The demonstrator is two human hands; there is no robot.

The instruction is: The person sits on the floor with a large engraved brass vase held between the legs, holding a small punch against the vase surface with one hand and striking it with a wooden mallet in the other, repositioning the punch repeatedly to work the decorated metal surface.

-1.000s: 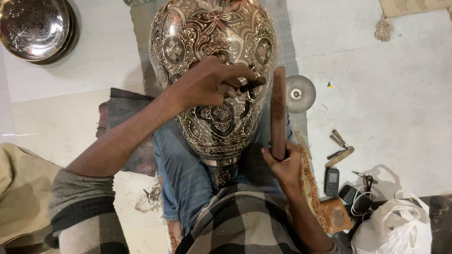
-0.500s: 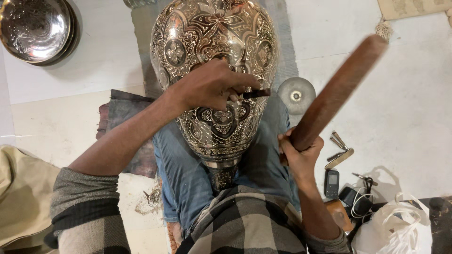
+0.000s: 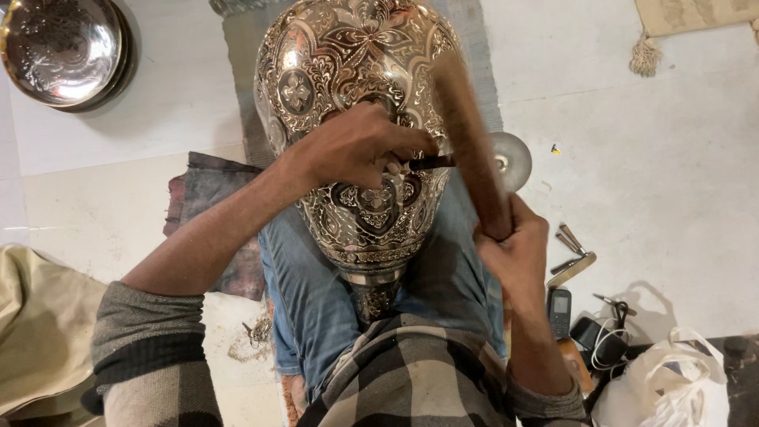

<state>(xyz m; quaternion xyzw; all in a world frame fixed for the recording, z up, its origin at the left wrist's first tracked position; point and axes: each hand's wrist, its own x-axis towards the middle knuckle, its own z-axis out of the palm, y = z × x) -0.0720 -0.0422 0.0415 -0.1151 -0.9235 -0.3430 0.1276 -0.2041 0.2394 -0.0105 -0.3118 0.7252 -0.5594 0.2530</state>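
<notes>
A large engraved metal vase [image 3: 348, 71] lies across my lap, its neck toward me. My left hand [image 3: 360, 146] rests on the vase's side and pinches a short dark chisel [image 3: 431, 162] whose tip presses on the engraved surface. My right hand [image 3: 514, 253] grips the lower end of a long brown wooden stick [image 3: 470, 146], which slants up and left over the chisel's end and is blurred with motion.
Stacked engraved metal bowls [image 3: 59, 47] sit at the top left. A small round metal disc [image 3: 514, 158] lies right of the vase. Small tools [image 3: 573, 257], a phone [image 3: 560, 308], cables and a white plastic bag [image 3: 672, 387] lie at the right. A dark cloth [image 3: 209, 186] lies at the left.
The wooden stick swung from upright, out to the right, then back down toward the chisel's end. My left hand and the chisel stayed on the vase.
</notes>
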